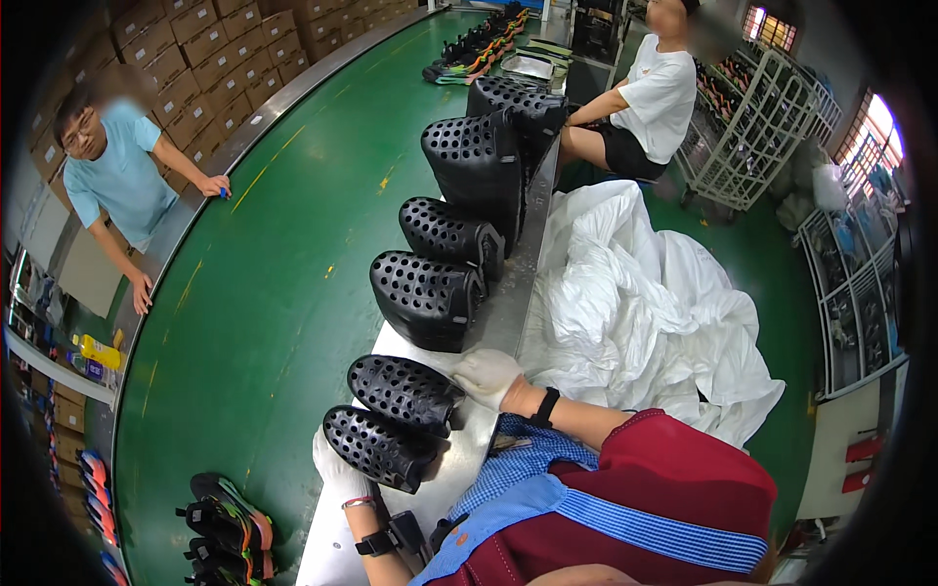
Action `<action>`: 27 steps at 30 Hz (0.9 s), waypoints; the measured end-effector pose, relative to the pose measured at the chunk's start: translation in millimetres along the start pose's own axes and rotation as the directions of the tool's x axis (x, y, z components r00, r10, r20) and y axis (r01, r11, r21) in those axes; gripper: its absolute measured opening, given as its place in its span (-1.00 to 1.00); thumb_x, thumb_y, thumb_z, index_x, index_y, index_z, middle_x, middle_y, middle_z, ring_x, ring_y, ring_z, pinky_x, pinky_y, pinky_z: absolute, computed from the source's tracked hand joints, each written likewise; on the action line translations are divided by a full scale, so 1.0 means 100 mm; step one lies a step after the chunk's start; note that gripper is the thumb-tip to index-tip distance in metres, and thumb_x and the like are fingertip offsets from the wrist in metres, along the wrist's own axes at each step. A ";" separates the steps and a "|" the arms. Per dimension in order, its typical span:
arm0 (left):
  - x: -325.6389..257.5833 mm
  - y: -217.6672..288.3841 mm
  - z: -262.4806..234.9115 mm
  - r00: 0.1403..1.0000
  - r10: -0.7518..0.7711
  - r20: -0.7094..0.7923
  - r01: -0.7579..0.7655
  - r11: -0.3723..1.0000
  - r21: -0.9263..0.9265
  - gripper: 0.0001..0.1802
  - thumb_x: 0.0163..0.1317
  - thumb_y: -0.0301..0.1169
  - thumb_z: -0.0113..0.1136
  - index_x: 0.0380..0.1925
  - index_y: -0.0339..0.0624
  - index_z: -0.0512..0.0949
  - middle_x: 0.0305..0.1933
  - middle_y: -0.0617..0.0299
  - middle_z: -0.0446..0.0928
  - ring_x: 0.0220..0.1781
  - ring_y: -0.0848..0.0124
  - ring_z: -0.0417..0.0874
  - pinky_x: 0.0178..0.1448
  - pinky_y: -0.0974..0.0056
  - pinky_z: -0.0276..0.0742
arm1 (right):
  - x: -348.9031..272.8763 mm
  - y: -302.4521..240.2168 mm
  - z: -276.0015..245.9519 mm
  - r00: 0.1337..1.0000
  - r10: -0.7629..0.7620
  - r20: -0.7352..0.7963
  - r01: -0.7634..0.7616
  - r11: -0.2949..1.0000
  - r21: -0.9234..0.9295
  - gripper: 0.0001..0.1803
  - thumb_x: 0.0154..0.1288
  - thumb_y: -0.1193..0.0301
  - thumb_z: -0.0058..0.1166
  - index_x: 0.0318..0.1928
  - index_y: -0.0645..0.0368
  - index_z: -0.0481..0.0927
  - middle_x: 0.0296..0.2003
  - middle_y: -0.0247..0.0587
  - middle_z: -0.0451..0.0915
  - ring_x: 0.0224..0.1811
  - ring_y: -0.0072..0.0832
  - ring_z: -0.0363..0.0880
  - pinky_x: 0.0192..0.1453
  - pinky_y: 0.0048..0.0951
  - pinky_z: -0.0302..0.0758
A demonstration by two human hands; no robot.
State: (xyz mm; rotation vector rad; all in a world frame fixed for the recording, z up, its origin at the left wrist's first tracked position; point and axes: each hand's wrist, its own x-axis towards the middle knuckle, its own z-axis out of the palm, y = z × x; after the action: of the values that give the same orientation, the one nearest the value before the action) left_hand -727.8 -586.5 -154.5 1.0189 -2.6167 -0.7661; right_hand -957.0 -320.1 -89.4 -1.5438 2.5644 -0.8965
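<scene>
A pair of black clogs full of round holes lies side by side on the metal ledge in front of me, toes to the left. My left hand (340,471), in a white glove, wraps the outer side of the near clog (373,444); the shoe hides part of its fingers. At the heel of the far clog (399,386) my gloved right hand (487,378) is closed, fingers curled against it. Just beyond stand more black perforated clogs (415,293), some in taller stacks (469,161), in a row along the ledge (459,427).
A green conveyor belt (283,244) runs along my left, bearing colourful shoes (230,527) near me and others (479,49) far off. White sheeting (635,303) lies heaped at right. One person (122,166) stands across the belt; another (650,98) sits beyond the clogs. Wheeled rack (747,127) behind.
</scene>
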 end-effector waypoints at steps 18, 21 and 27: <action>-0.17 0.48 -0.32 0.993 0.110 -0.037 -0.113 0.990 -0.081 -0.60 0.38 -0.25 0.09 0.09 -0.29 0.54 0.03 0.06 0.63 -0.02 0.24 0.67 0.09 0.13 0.55 | -0.01 -0.01 -0.01 0.999 0.018 0.037 -0.019 1.000 0.015 -0.79 0.34 0.32 -0.06 -0.28 0.14 0.61 -0.34 -0.05 0.61 -0.20 -0.04 0.56 -0.09 -0.07 0.48; -0.15 0.58 -0.26 0.986 0.088 -0.140 -0.121 0.961 -0.249 -0.82 0.25 -0.33 0.12 -0.26 -0.18 0.60 -0.22 0.13 0.63 -0.10 0.10 0.59 0.06 0.06 0.45 | -0.01 0.03 0.00 0.999 0.020 0.047 -0.020 1.000 0.006 -0.78 0.34 0.32 -0.06 -0.28 0.14 0.60 -0.34 -0.05 0.60 -0.19 -0.04 0.56 -0.08 -0.07 0.48; -0.12 0.38 -0.09 0.978 -0.003 -0.210 -0.108 0.851 -0.514 -0.83 0.26 -0.33 0.11 -0.28 -0.18 0.59 -0.24 0.12 0.62 -0.13 0.12 0.60 0.01 0.08 0.47 | 0.00 0.03 0.01 0.997 0.028 0.072 -0.028 1.000 0.003 -0.77 0.35 0.31 -0.08 -0.27 0.15 0.60 -0.32 -0.05 0.61 -0.17 -0.05 0.56 -0.06 -0.08 0.48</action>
State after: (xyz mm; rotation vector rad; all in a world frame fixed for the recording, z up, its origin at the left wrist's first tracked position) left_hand -736.5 -558.0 -126.3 0.8050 -2.0705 -1.2031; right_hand -958.7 -319.6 -91.4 -1.5064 2.5261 -0.8266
